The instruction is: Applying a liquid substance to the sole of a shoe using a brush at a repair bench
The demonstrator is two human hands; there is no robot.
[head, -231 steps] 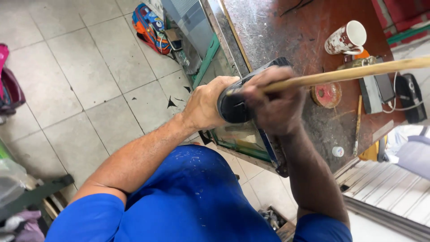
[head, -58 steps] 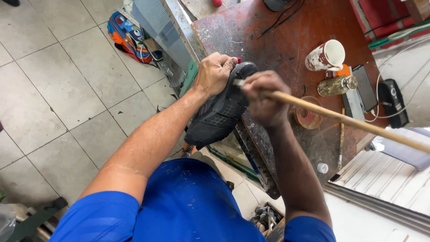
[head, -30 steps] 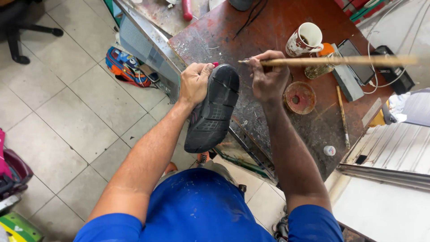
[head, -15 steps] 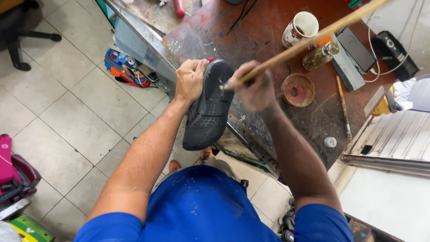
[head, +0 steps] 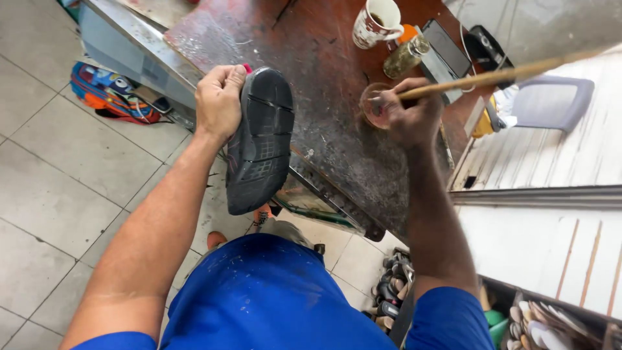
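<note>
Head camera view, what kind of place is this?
Probably a shoe repair workshop. The left hand holds a black shoe sole up, the right hand dips a wooden stick toward a small round tin on a stained worktable.

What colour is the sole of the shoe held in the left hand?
Black, with a grooved tread, seen in the head view: the shoe sole faces up in the left hand.

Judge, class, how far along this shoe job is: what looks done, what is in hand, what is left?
Done: nothing clearly; the black shoe's sole shows no visible coating. In hand: the left hand holds it sole-up, while the right hand holds a long wooden stick with its tip at a small round tin on the worn table. Left: probably working on the sole.
</note>
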